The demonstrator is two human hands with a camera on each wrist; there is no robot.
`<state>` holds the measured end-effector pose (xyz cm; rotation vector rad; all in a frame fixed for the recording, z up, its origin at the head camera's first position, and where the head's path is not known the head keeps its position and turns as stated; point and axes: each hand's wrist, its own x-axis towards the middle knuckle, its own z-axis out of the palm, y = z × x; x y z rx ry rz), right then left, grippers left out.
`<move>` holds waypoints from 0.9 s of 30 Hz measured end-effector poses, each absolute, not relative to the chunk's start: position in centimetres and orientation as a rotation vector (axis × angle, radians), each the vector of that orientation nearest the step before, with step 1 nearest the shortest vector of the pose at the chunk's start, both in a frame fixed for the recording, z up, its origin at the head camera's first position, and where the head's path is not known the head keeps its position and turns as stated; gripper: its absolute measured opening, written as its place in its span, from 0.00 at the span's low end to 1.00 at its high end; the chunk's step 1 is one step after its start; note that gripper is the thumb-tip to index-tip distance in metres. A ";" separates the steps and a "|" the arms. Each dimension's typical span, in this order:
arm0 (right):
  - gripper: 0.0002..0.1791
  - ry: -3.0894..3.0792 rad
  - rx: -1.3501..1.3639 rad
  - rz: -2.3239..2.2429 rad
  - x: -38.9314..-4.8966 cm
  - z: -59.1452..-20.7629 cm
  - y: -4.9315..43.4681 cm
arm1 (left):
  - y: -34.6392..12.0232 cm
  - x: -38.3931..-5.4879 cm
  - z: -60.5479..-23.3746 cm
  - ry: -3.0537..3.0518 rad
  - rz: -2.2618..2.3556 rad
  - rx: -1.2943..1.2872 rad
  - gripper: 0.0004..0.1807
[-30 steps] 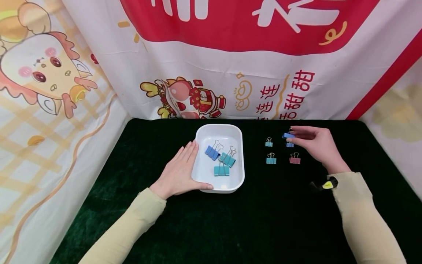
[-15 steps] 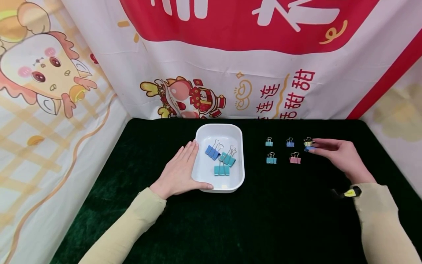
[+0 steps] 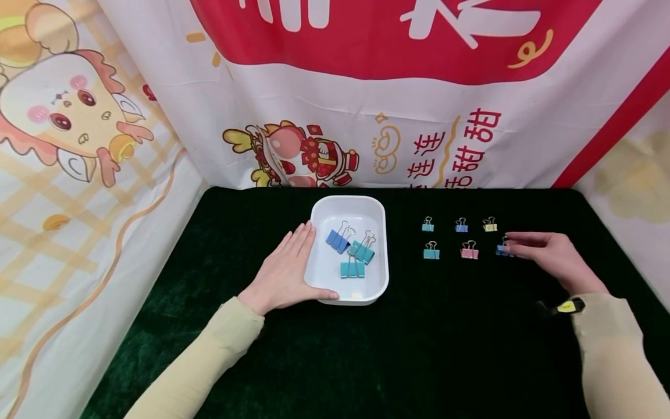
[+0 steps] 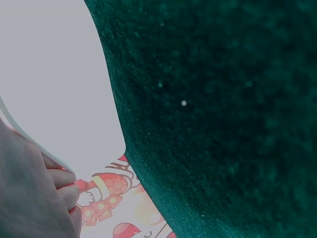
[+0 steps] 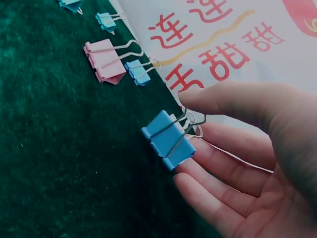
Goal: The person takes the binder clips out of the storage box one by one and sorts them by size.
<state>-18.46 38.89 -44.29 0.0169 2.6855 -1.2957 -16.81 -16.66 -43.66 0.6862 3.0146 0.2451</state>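
My left hand (image 3: 285,270) rests along the left side of a white plastic tray (image 3: 385,256), thumb on its near rim and fingers straight against its wall. Inside lie a blue binder clip (image 3: 337,241) and two teal binder clips (image 3: 352,270). At the right, my right hand (image 3: 555,259) pinches another blue binder clip (image 5: 170,141) by its wire handles, low over the cloth; whether it touches the cloth I cannot tell. It sits just nearer than a small yellow binder clip (image 3: 490,227) and right of a pink binder clip (image 5: 105,62).
Left of the pink clip stands a teal binder clip (image 3: 431,254). Behind are a small teal clip (image 3: 427,227) and a small blue clip (image 3: 461,228), making two rows. Dark green cloth (image 3: 398,355) covers the table, and a printed curtain (image 3: 293,99) hangs at its back edge.
My right hand has carried the blue clip rightward and then nearer, from above the small blue clip to the near row's right end. The yellow clip came into view. My left hand stayed put.
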 end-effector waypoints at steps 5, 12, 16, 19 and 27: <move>0.33 2.667 -0.011 -1.229 -18.7 -44.4 39.0 | -16.7 -16.9 -43.7 3.013 0.244 0.687 0.78; 0.34 2.679 -0.015 -1.191 -18.9 -44.4 38.6 | -16.7 -16.9 -43.8 3.008 0.254 0.673 0.78; 0.34 2.684 -0.022 -1.181 -18.9 -44.5 38.6 | -16.6 -16.8 -43.7 3.016 0.257 0.679 0.79; 0.34 2.685 -0.025 -1.185 -18.8 -44.5 38.6 | -16.6 -16.8 -43.7 3.021 0.254 0.684 0.79; 0.33 2.714 -0.047 -1.223 -18.6 -44.3 38.4 | -16.6 -16.8 -43.7 3.012 0.258 0.684 0.78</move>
